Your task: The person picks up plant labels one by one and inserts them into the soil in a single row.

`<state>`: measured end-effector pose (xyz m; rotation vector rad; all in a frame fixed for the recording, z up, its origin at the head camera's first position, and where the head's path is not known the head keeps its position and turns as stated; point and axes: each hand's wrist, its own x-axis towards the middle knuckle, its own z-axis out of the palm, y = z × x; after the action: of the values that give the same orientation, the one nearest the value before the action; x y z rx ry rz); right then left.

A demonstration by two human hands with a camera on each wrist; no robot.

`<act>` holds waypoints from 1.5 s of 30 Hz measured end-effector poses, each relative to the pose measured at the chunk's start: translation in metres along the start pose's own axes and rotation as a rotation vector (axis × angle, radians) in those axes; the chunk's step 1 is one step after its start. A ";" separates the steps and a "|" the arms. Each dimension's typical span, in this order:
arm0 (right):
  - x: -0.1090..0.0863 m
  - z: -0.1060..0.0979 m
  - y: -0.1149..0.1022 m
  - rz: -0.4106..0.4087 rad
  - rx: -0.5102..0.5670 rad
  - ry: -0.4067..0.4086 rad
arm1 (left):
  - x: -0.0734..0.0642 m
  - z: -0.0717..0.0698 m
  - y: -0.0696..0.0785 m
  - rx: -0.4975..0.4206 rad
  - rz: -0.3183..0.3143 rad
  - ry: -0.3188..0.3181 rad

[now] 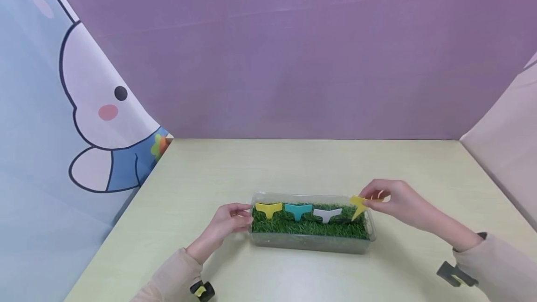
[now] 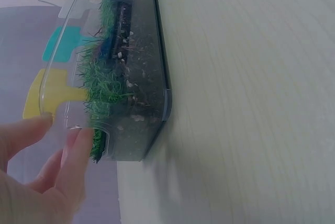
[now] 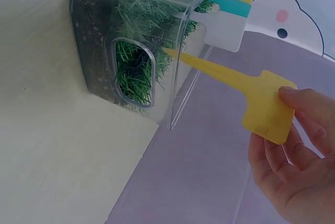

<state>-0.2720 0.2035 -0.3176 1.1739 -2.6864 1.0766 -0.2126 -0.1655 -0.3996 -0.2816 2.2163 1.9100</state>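
A clear plastic box (image 1: 310,242) filled with green artificial grass (image 1: 308,228) stands lengthwise before me. My left hand (image 1: 230,220) grips its left end, thumb and fingers at the rim in the left wrist view. Three T-shaped plant labels stand in a row in the grass: a yellow label (image 1: 269,209), a teal label (image 1: 298,210) and a white label (image 1: 327,214). Over the right end, my right hand (image 1: 388,199) pinches another yellow plant label (image 3: 269,103) by its broad head. Its pointed stem slants down to the grass, tip overlapping the box wall in the right wrist view.
The box rests on a pale wooden table (image 1: 209,167). A purple cloth backdrop (image 1: 293,59) hangs behind, with a blue cartoon cloth (image 1: 33,153) at the left and a pale cloth (image 1: 512,143) at the right. An oval opening (image 3: 133,72) shows in the box's end wall.
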 end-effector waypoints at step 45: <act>-0.003 0.024 0.012 -0.084 0.017 -0.052 | -0.004 0.000 0.004 0.014 -0.002 -0.004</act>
<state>-0.2721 0.1973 -0.3439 1.3227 -2.6440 1.0732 -0.2098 -0.1652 -0.3944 -0.2774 2.2257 1.8919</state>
